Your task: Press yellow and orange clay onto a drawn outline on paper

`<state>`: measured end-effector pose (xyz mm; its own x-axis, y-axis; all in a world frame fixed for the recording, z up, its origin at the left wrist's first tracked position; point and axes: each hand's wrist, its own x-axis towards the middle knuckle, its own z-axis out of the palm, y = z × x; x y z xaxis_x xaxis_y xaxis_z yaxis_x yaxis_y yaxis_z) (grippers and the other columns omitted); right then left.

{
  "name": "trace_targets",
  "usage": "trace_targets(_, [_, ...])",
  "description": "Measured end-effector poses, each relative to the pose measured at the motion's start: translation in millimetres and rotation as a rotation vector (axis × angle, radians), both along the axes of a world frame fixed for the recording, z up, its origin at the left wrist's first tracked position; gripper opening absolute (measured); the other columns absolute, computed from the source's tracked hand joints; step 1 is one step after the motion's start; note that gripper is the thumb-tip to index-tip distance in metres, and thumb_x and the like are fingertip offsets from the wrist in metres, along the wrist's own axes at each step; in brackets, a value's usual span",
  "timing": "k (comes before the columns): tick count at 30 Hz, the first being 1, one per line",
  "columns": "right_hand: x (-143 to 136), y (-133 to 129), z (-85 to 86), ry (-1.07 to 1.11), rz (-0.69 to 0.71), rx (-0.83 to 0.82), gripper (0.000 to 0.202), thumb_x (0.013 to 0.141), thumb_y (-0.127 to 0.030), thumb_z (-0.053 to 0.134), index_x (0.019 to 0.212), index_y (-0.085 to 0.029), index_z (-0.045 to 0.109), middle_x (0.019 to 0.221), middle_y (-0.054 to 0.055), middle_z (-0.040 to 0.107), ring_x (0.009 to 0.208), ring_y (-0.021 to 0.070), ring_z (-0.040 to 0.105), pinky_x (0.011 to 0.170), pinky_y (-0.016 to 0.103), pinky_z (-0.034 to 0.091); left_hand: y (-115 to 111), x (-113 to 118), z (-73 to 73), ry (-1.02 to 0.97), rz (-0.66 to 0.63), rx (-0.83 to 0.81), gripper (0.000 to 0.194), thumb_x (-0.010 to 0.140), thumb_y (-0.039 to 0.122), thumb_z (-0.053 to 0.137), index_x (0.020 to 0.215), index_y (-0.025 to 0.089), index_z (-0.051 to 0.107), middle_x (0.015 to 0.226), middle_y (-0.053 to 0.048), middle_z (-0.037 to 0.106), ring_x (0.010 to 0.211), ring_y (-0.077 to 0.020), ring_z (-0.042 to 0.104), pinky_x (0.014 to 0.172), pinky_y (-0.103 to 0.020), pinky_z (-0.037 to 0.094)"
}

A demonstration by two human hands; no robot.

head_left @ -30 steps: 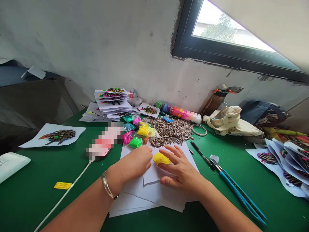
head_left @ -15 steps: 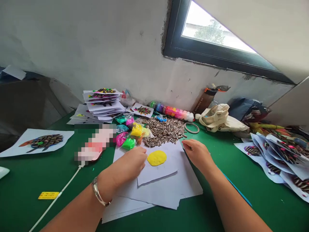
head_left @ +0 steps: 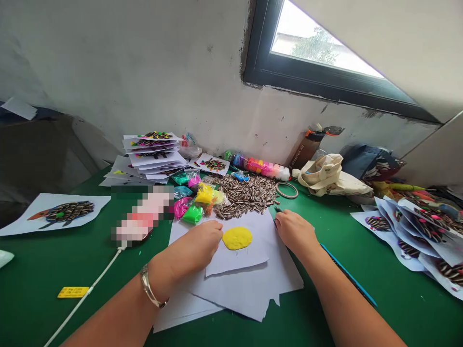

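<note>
A flattened yellow clay oval (head_left: 237, 238) lies on a small white sheet (head_left: 231, 266), with short drawn lines below it. That sheet rests on larger white papers (head_left: 249, 299). My left hand (head_left: 203, 246), a metal bangle on its wrist, pinches the small sheet's left edge. My right hand (head_left: 294, 230) is closed right of the sheet, around a dark thin tool (head_left: 278, 209) whose end shows above the fingers. Just beyond the papers lies a heap of striped sunflower seeds (head_left: 249, 193).
Bagged coloured clay (head_left: 193, 214) sits left of the seeds, near stacked seed pictures (head_left: 155, 159). A tape roll (head_left: 287, 190), a bottle (head_left: 307, 147) and a cloth bag (head_left: 325, 176) stand behind. More pictures (head_left: 415, 236) lie right; a blue stick (head_left: 349, 274) lies by my right forearm.
The small sheet with the yellow clay has shifted slightly right, and the papers beneath have moved a little. The dark tool's end now shows above my right hand.
</note>
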<state>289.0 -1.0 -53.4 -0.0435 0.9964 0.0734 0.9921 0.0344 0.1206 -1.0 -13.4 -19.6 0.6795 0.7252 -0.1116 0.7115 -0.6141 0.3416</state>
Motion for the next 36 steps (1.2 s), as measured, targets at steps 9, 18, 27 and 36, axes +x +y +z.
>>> trace_targets(9, [-33,-13,9.3,0.723,0.343,0.185,0.022,0.096,-0.022,0.047,0.096,-0.021,0.068,0.089,0.006,0.07,0.079,0.0175,0.064,0.069,0.026,0.046,-2,3,10.0,0.024,0.004,-0.024,0.026,0.091,0.005,0.042,0.089,0.015,0.066,0.1,-0.009,0.062,0.091,-0.0204,0.059,0.083,-0.032,0.048])
trace_targets(18, [-80,-27,13.0,0.935,0.394,0.085,0.021,0.088,-0.01,0.056,0.09,-0.021,0.073,0.087,0.003,0.073,0.078,0.0163,0.065,0.07,0.026,0.047,0,4,10.9,0.056,0.003,0.01,0.021,0.09,0.006,0.046,0.088,0.012,0.067,0.101,-0.01,0.065,0.094,-0.0217,0.061,0.083,-0.032,0.048])
trace_targets(27, [-101,-21,8.7,0.662,0.496,0.024,0.017,0.09,-0.012,0.062,0.084,-0.021,0.075,0.084,0.004,0.068,0.082,0.0178,0.058,0.073,0.027,0.042,4,1,1.6,0.075,-0.029,0.086,0.025,0.091,0.011,0.048,0.078,0.013,0.069,0.087,-0.009,0.068,0.082,-0.0214,0.063,0.072,-0.031,0.046])
trace_targets(36, [-100,-17,-5.8,0.612,0.539,0.069,0.019,0.093,-0.018,0.061,0.083,-0.022,0.076,0.086,0.004,0.069,0.081,0.0176,0.053,0.075,0.029,0.037,5,1,-6.7,0.057,-0.024,0.1,0.026,0.091,0.014,0.049,0.075,0.014,0.069,0.085,-0.009,0.069,0.082,-0.0218,0.063,0.072,-0.031,0.045])
